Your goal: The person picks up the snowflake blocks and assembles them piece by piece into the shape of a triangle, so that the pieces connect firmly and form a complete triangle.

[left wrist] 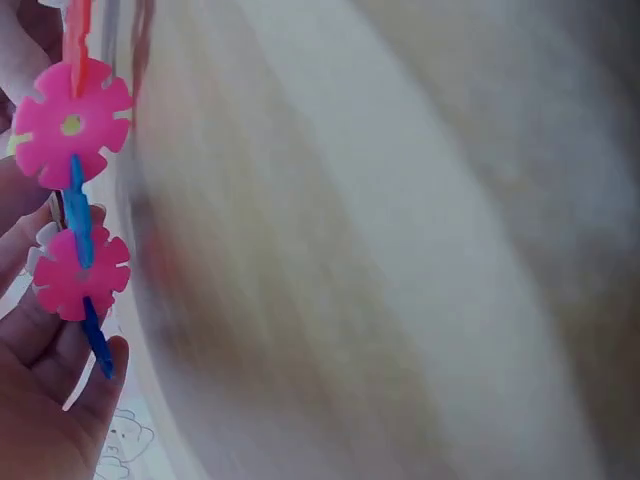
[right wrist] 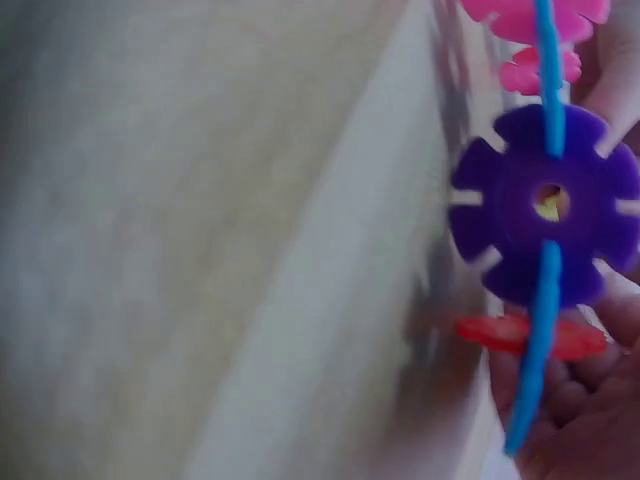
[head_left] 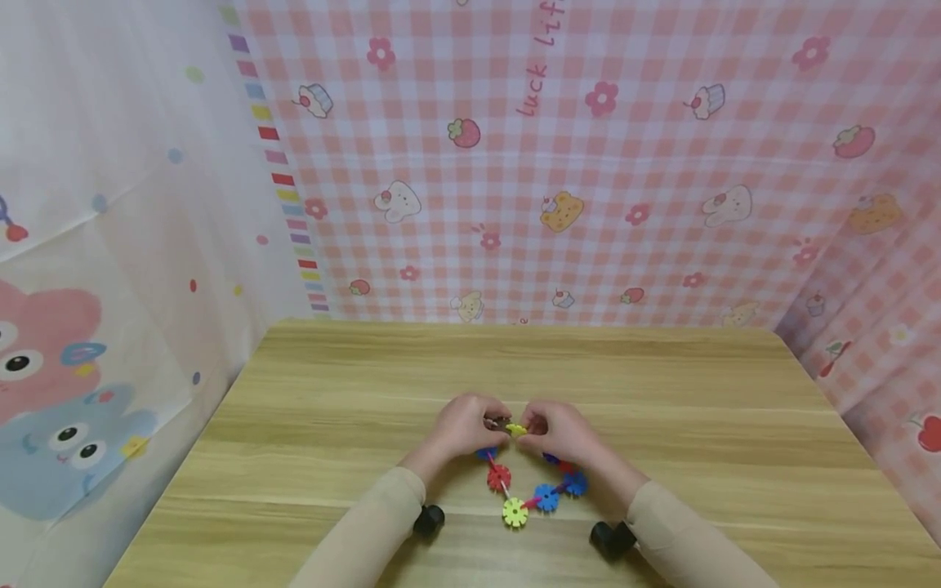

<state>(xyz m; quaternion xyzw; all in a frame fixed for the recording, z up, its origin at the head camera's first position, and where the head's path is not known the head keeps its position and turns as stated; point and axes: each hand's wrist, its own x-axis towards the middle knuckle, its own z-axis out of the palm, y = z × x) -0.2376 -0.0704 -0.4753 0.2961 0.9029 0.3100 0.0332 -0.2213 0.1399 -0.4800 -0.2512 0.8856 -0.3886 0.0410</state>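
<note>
Over the middle of the table, my left hand (head_left: 465, 425) pinches a dark notched snowflake disc (head_left: 497, 424). Facing it, my right hand (head_left: 562, 433) grips a yellow snowflake disc (head_left: 518, 429) at its edge; the two discs meet between the fingertips. A linked chain of notched plastic discs loops below both hands, with a red disc (head_left: 499, 477), a yellow-green disc (head_left: 515, 513) and a blue disc (head_left: 546, 497). Close up, pink discs (left wrist: 72, 140) alternate with edge-on blue ones by the left hand. A purple disc (right wrist: 500, 230) shows beside the right hand.
The wooden table (head_left: 353, 367) spreads around the hands. A pink checked cloth (head_left: 515, 180) hangs behind its far edge, and a white printed cloth (head_left: 110, 220) hangs at the left. Black wrist cameras (head_left: 613, 539) are strapped below the sleeves.
</note>
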